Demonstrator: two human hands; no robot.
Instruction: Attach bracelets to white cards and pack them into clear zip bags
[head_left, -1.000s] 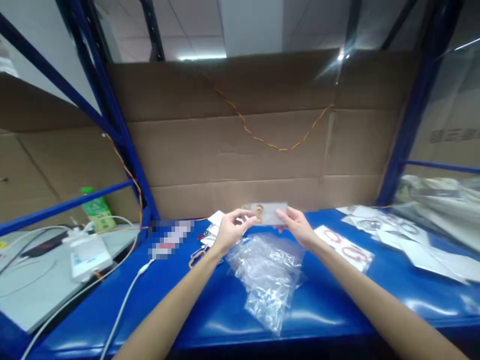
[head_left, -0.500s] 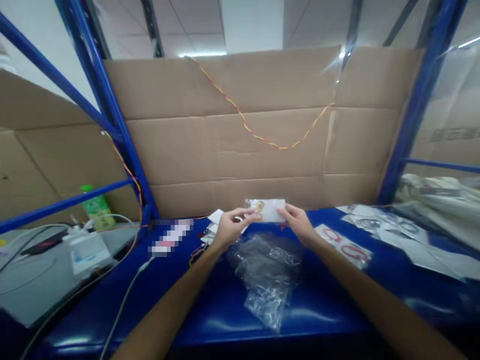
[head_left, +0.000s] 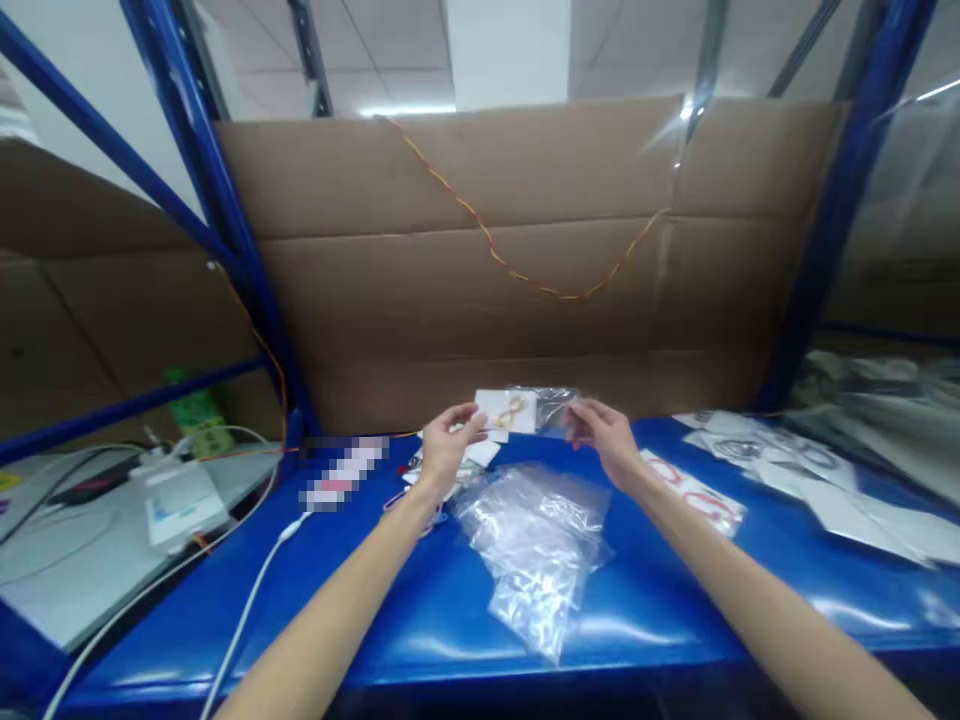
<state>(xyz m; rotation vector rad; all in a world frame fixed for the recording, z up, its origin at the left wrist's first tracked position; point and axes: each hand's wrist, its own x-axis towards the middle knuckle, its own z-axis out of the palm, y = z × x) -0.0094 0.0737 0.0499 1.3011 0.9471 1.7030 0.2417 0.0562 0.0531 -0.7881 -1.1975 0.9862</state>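
Note:
Between my hands is a white card [head_left: 489, 402] with a small gold-coloured item [head_left: 512, 408] on it, its right part inside a clear plastic bag [head_left: 553, 405]. The fingers of my left hand [head_left: 448, 440] pinch the card's left edge. My right hand [head_left: 606, 432] grips the right end of the bag. Below them, a pile of clear plastic bags [head_left: 536, 540] lies on the blue surface [head_left: 420, 620]. White cards with small coloured items [head_left: 480, 455] lie beside my left hand, partly hidden by it.
Bagged red loops [head_left: 701, 497] lie right of my right forearm, with more white packets [head_left: 795, 460] beyond. A white cable [head_left: 251, 600] crosses the left side. A green bottle [head_left: 196, 415] stands at far left. Cardboard [head_left: 480, 290] rises behind.
The card has shifted left and the clear bag now extends from its right side. My right hand has moved off the card onto the bag, slightly to the right.

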